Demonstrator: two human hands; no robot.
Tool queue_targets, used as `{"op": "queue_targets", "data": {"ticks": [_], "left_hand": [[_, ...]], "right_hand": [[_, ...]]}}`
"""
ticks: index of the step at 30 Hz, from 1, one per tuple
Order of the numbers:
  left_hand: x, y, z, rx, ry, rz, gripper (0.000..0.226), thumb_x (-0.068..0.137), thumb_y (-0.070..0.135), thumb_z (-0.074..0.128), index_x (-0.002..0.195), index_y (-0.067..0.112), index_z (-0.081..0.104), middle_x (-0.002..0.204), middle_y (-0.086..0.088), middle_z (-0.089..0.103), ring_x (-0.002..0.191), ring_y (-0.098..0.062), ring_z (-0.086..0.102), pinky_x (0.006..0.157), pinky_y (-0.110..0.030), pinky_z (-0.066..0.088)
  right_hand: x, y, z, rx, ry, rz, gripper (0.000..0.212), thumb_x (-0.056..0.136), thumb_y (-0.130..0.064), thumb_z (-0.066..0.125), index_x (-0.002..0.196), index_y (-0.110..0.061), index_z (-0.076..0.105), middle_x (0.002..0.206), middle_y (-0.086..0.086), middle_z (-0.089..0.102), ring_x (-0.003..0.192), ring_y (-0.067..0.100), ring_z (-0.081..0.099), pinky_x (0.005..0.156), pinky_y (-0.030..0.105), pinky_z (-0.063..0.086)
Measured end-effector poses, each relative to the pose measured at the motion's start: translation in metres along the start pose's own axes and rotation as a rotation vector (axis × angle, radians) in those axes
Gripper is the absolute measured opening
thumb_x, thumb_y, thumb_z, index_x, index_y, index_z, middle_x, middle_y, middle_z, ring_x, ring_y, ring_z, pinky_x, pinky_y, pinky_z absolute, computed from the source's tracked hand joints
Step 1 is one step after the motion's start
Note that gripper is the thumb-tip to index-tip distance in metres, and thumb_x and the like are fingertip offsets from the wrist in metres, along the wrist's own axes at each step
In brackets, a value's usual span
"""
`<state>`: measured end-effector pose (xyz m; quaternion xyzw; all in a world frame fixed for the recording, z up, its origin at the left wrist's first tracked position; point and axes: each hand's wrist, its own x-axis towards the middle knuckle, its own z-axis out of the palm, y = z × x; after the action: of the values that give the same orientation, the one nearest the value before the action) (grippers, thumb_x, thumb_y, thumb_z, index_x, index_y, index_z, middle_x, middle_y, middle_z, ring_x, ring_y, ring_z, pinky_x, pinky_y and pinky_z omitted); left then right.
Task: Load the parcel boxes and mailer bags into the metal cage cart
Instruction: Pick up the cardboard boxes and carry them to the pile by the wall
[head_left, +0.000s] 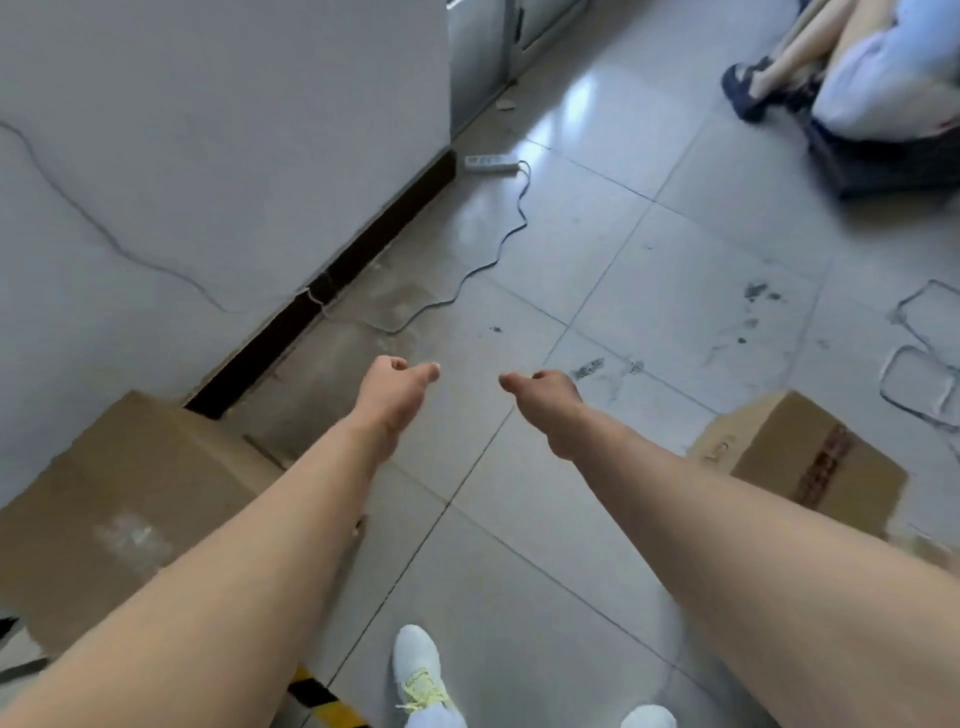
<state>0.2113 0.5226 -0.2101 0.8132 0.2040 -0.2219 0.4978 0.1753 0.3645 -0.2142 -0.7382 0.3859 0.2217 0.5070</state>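
Both my arms reach forward over the tiled floor. My left hand (393, 388) and my right hand (545, 396) hang side by side with fingers curled in and nothing in them. A large brown cardboard box (124, 499) lies on the floor at the lower left, partly under my left forearm. A smaller taped cardboard box (821, 457) sits at the right, beyond my right forearm. No metal cage cart and no mailer bags are in view.
A white wall (208, 156) with a dark baseboard runs along the left. A power strip (491, 163) and its cable (498, 249) lie on the floor ahead. Another person (857, 78) sits at the top right. Yellow-black floor tape (322, 701) is by my shoes.
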Motion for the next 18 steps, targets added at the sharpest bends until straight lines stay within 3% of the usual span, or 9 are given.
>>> {"op": "queue_targets", "data": {"ticks": [4,7,8,10,18], "left_hand": [[-0.044,0.041,0.129,0.061,-0.243,0.049,0.037,0.088,0.027,0.064,0.117,0.006,0.054,0.107,-0.006,0.054,0.097,-0.019,0.049,0.07,-0.028,0.039],[-0.085,0.056,0.227,0.121,-0.409,0.055,0.015,0.088,0.024,0.065,0.091,0.012,0.057,0.09,-0.004,0.054,0.081,-0.016,0.048,0.061,-0.022,0.033],[-0.095,0.058,0.252,0.134,-0.438,0.061,0.015,0.089,0.023,0.064,0.083,0.015,0.053,0.083,-0.002,0.05,0.073,-0.014,0.045,0.059,-0.021,0.031],[-0.114,0.058,0.307,0.181,-0.493,0.092,0.016,0.089,0.023,0.064,0.085,0.017,0.05,0.081,0.0,0.046,0.068,-0.011,0.041,0.057,-0.021,0.029],[-0.132,0.049,0.451,0.368,-0.614,0.112,0.02,0.089,0.023,0.061,0.078,0.016,0.046,0.076,-0.001,0.047,0.065,-0.012,0.041,0.055,-0.022,0.031]], "right_hand": [[0.001,0.076,-0.124,0.121,0.124,0.102,0.05,0.092,-0.034,0.058,0.128,-0.001,0.052,0.129,0.014,0.054,0.107,0.027,0.051,0.08,0.028,0.035],[-0.001,0.143,-0.209,0.206,0.208,0.207,0.051,0.094,-0.032,0.055,0.132,0.001,0.046,0.135,0.015,0.05,0.118,0.031,0.05,0.086,0.032,0.038],[0.0,0.161,-0.231,0.226,0.229,0.237,0.052,0.095,-0.031,0.055,0.133,0.002,0.045,0.136,0.017,0.05,0.122,0.033,0.049,0.091,0.035,0.04],[0.0,0.198,-0.275,0.259,0.275,0.289,0.05,0.096,-0.029,0.054,0.131,0.005,0.047,0.134,0.018,0.052,0.122,0.034,0.05,0.098,0.036,0.041],[0.041,0.305,-0.36,0.382,0.429,0.429,0.057,0.096,-0.038,0.051,0.138,0.0,0.043,0.141,0.015,0.047,0.127,0.034,0.046,0.096,0.035,0.039]]}}
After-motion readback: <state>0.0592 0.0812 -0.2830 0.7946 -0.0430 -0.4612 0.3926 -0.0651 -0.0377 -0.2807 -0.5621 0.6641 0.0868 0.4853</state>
